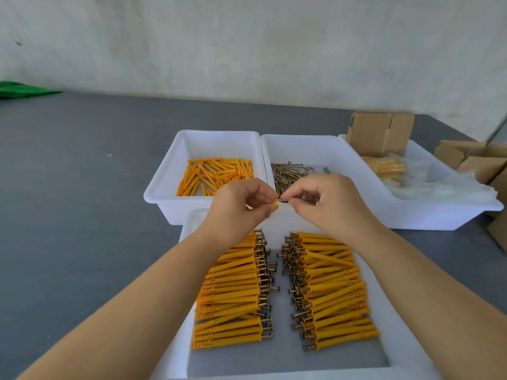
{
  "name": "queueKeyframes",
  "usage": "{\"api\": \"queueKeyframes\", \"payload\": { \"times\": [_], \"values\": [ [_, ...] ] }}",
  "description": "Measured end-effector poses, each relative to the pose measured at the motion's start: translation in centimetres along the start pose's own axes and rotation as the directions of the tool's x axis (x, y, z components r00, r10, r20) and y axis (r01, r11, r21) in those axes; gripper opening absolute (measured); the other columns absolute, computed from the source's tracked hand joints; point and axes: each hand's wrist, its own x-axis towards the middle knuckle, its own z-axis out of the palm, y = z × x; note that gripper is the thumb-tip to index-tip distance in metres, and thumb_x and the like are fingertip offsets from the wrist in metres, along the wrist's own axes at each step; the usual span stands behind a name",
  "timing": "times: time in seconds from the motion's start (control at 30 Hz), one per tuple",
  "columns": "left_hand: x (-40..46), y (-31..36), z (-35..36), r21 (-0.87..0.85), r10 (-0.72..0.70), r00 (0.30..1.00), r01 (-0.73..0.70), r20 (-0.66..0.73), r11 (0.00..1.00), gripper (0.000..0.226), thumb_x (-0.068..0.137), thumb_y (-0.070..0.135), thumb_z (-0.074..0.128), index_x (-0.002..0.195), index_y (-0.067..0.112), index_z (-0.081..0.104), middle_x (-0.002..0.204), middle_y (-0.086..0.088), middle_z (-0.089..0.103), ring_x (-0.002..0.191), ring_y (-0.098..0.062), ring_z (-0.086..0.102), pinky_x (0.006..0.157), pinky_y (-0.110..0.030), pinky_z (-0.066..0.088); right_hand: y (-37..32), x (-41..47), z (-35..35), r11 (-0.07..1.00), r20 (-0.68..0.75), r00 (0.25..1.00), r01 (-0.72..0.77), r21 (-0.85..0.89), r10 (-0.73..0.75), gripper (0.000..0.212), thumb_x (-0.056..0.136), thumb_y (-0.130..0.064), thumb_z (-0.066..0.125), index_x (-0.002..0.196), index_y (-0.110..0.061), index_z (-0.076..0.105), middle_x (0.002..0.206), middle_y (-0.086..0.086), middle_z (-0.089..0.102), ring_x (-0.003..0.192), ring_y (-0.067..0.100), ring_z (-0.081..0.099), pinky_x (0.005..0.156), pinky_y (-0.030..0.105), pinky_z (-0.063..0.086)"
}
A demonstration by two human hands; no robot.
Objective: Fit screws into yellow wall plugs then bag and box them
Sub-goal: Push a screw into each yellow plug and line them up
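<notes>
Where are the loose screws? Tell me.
In the head view, the loose screws lie in the middle white tub, right of the yellow plugs' tub, behind both hands.

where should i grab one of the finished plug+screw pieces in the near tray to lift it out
Pinch the yellow plug body of a top piece in the right row from above, near mid-length. The pieces lie flat, packed side by side in the near tray, so only their upper faces are free. The screw heads crowd the centre gap and look too thin and tangled for a sure hold.

Bright even daylight, soft faint shadows, wide-angle bowing at edges, slight softness throughout
</notes>
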Motion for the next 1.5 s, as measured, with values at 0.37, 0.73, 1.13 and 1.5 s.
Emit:
{"api": "queueKeyframes", "payload": {
  "times": [0.37,0.73,1.13,1.5],
  "values": [
    [-0.3,0.6,0.1,-0.083,-0.007,0.999,0.011,0.047,0.997,0.027,0.084,0.006,0.075,0.104,0.021,0.065,0.081,-0.001,0.074,0.075,-0.016,0.07,0.073,-0.034,0.059,0.2,-0.1,0.3,0.999,0.01,1.0,0.02,0.048,-0.021,0.02,0.089,-0.011,0.067,0.098,-0.028,0.073,0.086,-0.018,0.067,0.08,-0.004,0.061,0.065,0.011,0.046],
    [-0.6,1.2,-0.1,-0.183,0.001,0.999,-0.009,-0.044,0.983,0.041,0.078,0.003,0.079,0.107,0.02,0.055,0.081,-0.002,0.071,0.072,-0.019,0.07,0.069,-0.036,0.057,-0.9,0.1,1.1,0.985,-0.041,0.999,-0.037,-0.17,0.03,0.04,0.098,-0.045,0.044,0.129,-0.027,0.062,0.116,-0.007,0.057,0.111,0.011,0.054,0.09,0.037,0.049],
    [-0.7,1.4,-1.1,0.064,0.068,0.996,-0.065,-0.054,0.996,0.05,0.073,0.013,0.084,0.109,0.024,0.051,0.094,0.005,0.06,0.068,-0.007,0.069,0.066,-0.03,0.055,-0.9,0.2,2.6,0.998,0.082,0.996,-0.013,-0.065,0.019,0.017,0.097,-0.023,0.06,0.097,-0.024,0.077,0.083,-0.016,0.067,0.079,0.001,0.059,0.069,0.019,0.046],
    [-0.1,0.9,-2.7,-0.05,-0.11,0.909,0.098,-0.403,0.994,0.013,0.088,0.008,0.064,0.097,0.017,0.061,0.089,0.006,0.065,0.081,-0.023,0.067,0.072,-0.035,0.056,-1.6,-0.7,6.1,0.985,0.205,0.979,0.048,-0.168,-0.012,0.013,0.088,-0.024,0.072,0.101,-0.024,0.074,0.087,-0.01,0.068,0.074,-0.002,0.056,0.071,0.014,0.045]
  ]
}}
